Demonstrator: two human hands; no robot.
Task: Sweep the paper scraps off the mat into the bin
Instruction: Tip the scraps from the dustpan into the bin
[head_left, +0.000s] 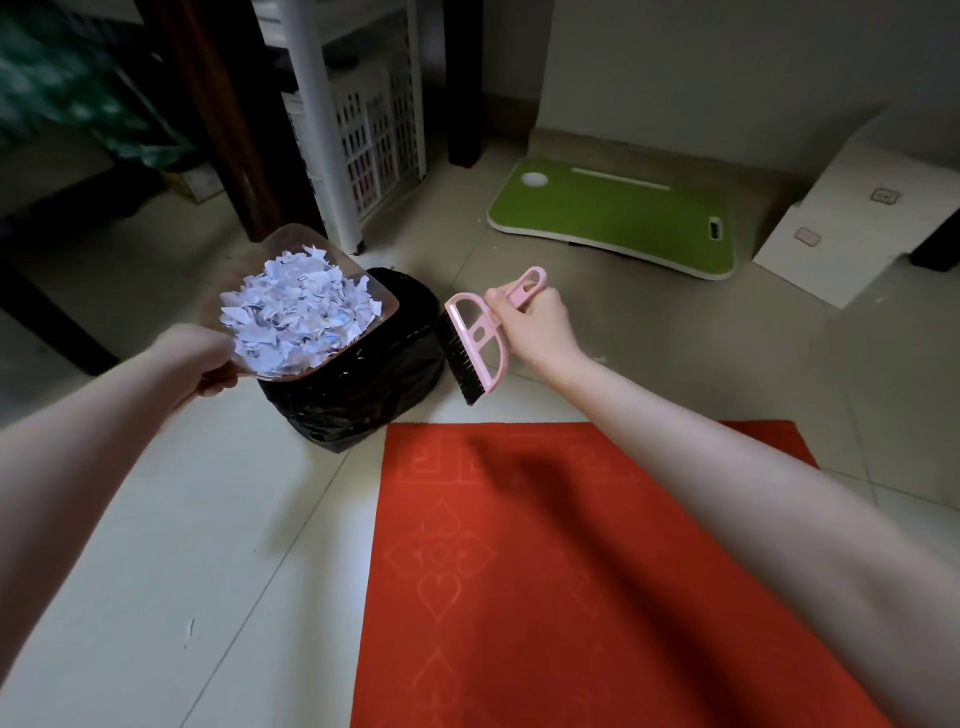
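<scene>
1. A heap of torn white paper scraps (296, 312) is being carried in a translucent dustpan (284, 240). The pan is being gripped at its near end by the left hand (208, 358), whose fingers are curled underneath it.
2. The loaded pan is being held above the near-left rim of the bin (374, 374), at about ten o'clock in the view. The bin is lined with a black bag and is standing on the tiled floor (208, 519), just beyond the far-left corner of the red mat (571, 571).
3. A pink hand brush (478, 343) is being held by its handle in the closed right hand (535, 327), at about two o'clock from the bin. Its black bristles are being pointed down and to the left, just beside the bin and apart from the pan.
4. No scraps are being shown on the visible part of the mat, at six o'clock. One stray sliver (189, 629) is lying on the floor at about eight o'clock.
5. The scraps are being judged very light and loose, likely to flutter or slide off in a clump. The pan looks stiff and is best held at its near end, then tipped low and slowly inside the rim.
6. Clinging bits are probably best pushed off with the brush.
</scene>
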